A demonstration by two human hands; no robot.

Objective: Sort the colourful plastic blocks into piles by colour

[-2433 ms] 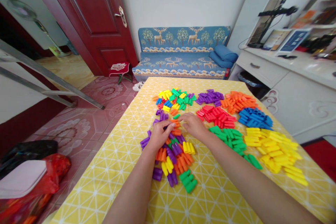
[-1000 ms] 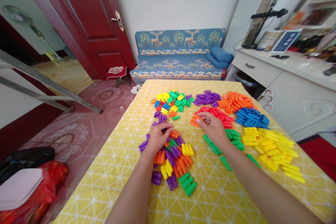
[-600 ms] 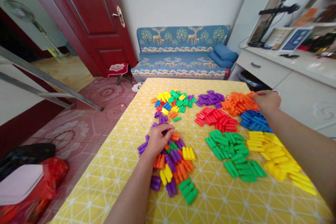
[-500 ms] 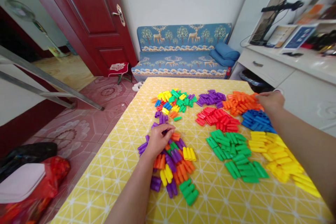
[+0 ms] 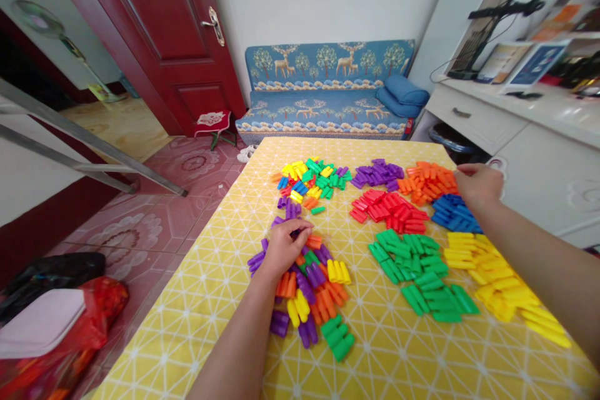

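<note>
My right hand (image 5: 479,189) has swung from over the red tubes (image 5: 389,211) out to the orange tubes (image 5: 425,182), so I judge its load delivered; whether it grips anything, I can't tell. Those lie just left of it, long axes mixed, many crosswise. My left hand (image 5: 285,244) curls over mixed tubes (image 5: 325,303), grip hidden.
</note>
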